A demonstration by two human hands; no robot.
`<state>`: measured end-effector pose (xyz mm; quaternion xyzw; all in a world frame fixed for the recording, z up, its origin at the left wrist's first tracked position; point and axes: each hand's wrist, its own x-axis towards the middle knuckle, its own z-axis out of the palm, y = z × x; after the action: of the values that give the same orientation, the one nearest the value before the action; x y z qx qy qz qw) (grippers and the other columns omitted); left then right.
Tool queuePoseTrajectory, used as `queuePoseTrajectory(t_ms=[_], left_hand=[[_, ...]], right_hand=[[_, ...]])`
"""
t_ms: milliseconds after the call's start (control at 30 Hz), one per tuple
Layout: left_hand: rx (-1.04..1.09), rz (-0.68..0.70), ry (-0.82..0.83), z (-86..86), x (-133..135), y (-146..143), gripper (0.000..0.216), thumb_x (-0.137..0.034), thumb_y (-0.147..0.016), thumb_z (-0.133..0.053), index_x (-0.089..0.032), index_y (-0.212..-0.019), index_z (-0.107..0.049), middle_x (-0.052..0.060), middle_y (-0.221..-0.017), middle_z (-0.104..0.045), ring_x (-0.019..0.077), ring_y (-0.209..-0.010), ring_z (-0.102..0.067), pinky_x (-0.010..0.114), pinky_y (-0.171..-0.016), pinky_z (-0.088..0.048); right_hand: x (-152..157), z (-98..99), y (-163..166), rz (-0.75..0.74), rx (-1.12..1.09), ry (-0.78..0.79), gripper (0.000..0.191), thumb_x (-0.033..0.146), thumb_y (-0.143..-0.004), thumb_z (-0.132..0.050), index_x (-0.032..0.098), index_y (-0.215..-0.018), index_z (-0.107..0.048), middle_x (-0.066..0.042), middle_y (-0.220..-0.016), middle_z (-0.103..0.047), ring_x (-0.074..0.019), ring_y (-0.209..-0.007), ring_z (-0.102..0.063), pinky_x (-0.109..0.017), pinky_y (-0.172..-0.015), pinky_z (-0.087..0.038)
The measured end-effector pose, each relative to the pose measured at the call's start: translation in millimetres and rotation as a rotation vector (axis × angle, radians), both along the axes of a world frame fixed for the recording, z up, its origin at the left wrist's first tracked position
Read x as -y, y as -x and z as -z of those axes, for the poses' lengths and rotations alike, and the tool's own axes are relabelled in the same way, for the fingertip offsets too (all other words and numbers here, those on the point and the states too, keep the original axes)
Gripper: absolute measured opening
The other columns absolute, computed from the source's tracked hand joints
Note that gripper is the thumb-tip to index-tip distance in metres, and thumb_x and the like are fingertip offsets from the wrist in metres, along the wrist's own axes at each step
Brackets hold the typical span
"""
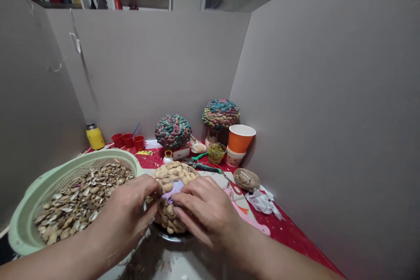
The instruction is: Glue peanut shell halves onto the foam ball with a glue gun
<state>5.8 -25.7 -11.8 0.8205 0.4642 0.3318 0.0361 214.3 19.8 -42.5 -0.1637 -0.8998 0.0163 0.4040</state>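
A round ball covered with tan nut shells (177,170) rests in a shallow metal bowl (175,238) in front of me. A bare patch of purple clay (173,189) shows on its upper side. My left hand (133,203) curls its fingers against the ball's left side. From the right, my right hand (205,208) presses its fingertips together at the lower edge of the purple patch; anything between them is hidden. Beside my left arm stands a green colander (26,210) holding many loose shell halves (88,192).
Two multicoloured shell balls (173,131) (221,113) stand at the back. Red cups (127,140) and a yellow bottle (95,136) are back left. Orange paper cups (241,140), green-handled pliers (207,167), a twine roll (246,179) and crumpled tissue (265,203) lie rightward. Grey partitions (147,65) enclose the table.
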Motion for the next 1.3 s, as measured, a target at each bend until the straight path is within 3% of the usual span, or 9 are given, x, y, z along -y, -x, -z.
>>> queuePoseTrajectory(t_ms=[300, 867, 1300], left_hand=[[-0.013, 0.039, -0.003, 3.6, -6, -3, 0.015, -0.01, -0.088, -0.05, -0.018, -0.077, -0.057, 0.0, -0.071, -0.063, 0.0144, -0.067, -0.06, 0.025, -0.061, -0.047], [-0.108, 0.114, -0.187, 12.7, -11, -11, 0.016, -0.007, -0.09, -0.05, -0.019, -0.079, -0.053, 0.001, -0.073, -0.063, 0.0152, -0.064, -0.059, 0.025, -0.059, -0.046], [-0.092, 0.121, -0.069, 17.7, -9, -8, 0.016, -0.006, -0.089, -0.048, -0.019, -0.092, -0.057, 0.003, -0.08, -0.066, 0.0173, -0.072, -0.061, 0.027, -0.064, -0.048]], right_hand=[[-10, 7.9, 10, 0.019, 0.033, -0.024, 0.018, 0.013, -0.101, -0.044, 0.012, -0.092, -0.06, -0.008, -0.084, -0.059, -0.022, -0.077, -0.05, -0.035, -0.072, -0.034], [-21, 28.6, 7, -0.088, -0.12, -0.162, 0.016, 0.008, -0.1, -0.043, 0.011, -0.099, -0.058, -0.007, -0.086, -0.062, -0.019, -0.073, -0.051, -0.038, -0.076, -0.036], [-18, 24.7, 5, -0.101, -0.105, -0.146, 0.015, 0.007, -0.099, -0.042, 0.012, -0.098, -0.056, -0.007, -0.086, -0.061, -0.0181, -0.073, -0.05, -0.038, -0.076, -0.036]])
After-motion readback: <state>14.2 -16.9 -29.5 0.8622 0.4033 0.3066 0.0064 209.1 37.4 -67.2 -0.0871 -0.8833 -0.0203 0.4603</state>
